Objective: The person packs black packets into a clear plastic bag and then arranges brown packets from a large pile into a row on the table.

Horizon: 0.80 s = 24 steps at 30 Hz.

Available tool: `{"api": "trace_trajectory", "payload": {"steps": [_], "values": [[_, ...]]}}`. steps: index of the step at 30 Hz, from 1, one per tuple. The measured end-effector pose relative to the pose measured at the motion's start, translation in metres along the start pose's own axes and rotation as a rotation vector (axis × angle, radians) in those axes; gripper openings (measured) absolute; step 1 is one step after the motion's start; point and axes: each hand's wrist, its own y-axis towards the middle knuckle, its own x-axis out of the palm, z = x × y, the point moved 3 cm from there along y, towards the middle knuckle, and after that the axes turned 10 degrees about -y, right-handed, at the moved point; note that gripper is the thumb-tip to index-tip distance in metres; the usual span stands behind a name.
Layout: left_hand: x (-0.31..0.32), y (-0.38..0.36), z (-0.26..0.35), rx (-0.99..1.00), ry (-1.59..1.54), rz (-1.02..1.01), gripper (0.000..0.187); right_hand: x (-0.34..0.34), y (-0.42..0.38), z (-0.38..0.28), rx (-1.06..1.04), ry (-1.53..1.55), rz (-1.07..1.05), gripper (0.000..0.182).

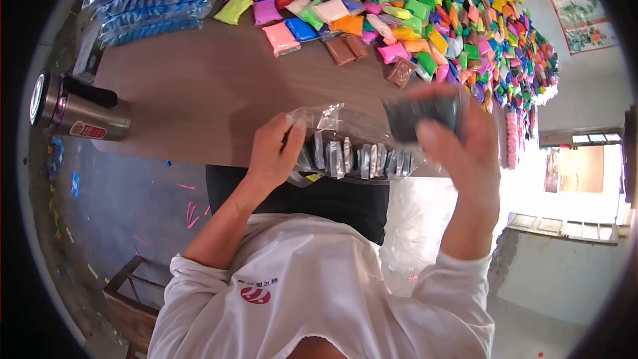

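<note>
At the front edge of the brown table, my left hand (276,149) pinches the upper left edge of a clear plastic bag (330,117). Inside the bag a row of thin grey and silvery packets (365,159) stands on edge. To the right, my right hand (463,139) is raised above the bag's right end, blurred by motion. Its fingers and thumb are closed round dark packets (415,116), whose exact number I cannot make out.
A large heap of small colourful packets (419,10) covers the table's far right part. Bags of blue and purple packets (156,0) lie at the far left. A steel flask (83,110) lies at the left edge of the table (179,93). A wooden stool (133,299) stands below left.
</note>
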Motion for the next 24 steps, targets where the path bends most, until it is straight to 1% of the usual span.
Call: {"api": "trace_trajectory", "payload": {"steps": [1, 3, 5, 6, 9, 10, 14, 20, 24], "values": [[0.000, 0.000, -0.002, 0.015, -0.008, 0.009, 0.017, -0.004, -0.021, 0.017, 0.104, 0.115, 0.042, 0.032], [0.001, -0.001, -0.004, 0.042, -0.019, 0.024, 0.016, -0.001, -0.055, 0.051, 0.205, 0.015, 0.172, 0.034], [0.002, 0.000, -0.006, 0.014, -0.029, 0.021, 0.017, 0.002, -0.078, 0.083, 0.279, -0.134, 0.275, 0.032], [0.002, 0.000, -0.008, 0.009, -0.032, 0.016, 0.017, 0.007, -0.086, 0.095, 0.264, -0.168, 0.384, 0.031], [0.004, 0.001, -0.005, 0.021, -0.038, 0.031, 0.019, 0.023, -0.099, 0.114, 0.413, -0.101, 0.415, 0.029], [0.004, 0.001, -0.003, 0.029, -0.043, 0.042, 0.020, 0.028, -0.099, 0.123, 0.324, -0.154, 0.467, 0.024], [0.003, 0.001, -0.006, 0.015, -0.024, 0.026, 0.021, 0.033, -0.090, 0.134, 0.278, -0.281, 0.466, 0.019], [0.004, 0.000, -0.004, 0.004, -0.042, 0.048, 0.021, 0.021, -0.084, 0.120, 0.276, -0.606, 0.467, 0.022], [0.004, 0.000, -0.007, -0.012, -0.044, 0.037, 0.020, 0.027, -0.079, 0.115, 0.195, -0.646, 0.468, 0.023]]}}
